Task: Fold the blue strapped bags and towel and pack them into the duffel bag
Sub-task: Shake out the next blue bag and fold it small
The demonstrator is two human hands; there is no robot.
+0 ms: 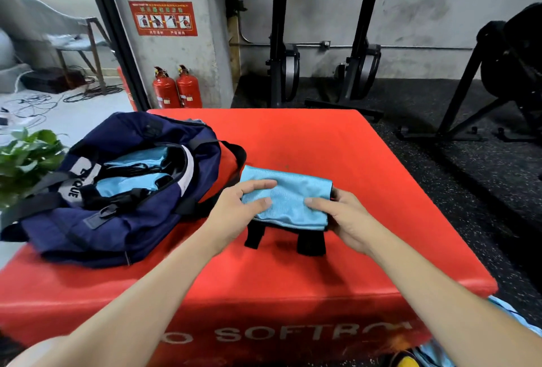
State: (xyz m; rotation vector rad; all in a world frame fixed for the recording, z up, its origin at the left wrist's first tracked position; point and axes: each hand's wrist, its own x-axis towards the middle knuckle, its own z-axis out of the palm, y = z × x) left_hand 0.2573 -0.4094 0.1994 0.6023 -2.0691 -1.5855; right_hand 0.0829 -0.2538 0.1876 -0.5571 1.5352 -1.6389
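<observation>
The scene is lit evenly and fairly brightly from above, and no hard glare is seen. A soft shadow is cast on the red box [322,143] beneath the folded blue bag [289,200]. Straight lines are bowed toward the edges by the wide-angle lens. The lower corners and forearms are smeared by blur, and the far left background is softened.

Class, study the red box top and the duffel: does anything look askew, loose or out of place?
Mostly tidy. The folded blue bag, held by the left hand and right hand, has two black straps sticking out of its near edge. The duffel bag gapes open with black straps tangled over the blue items inside.
</observation>
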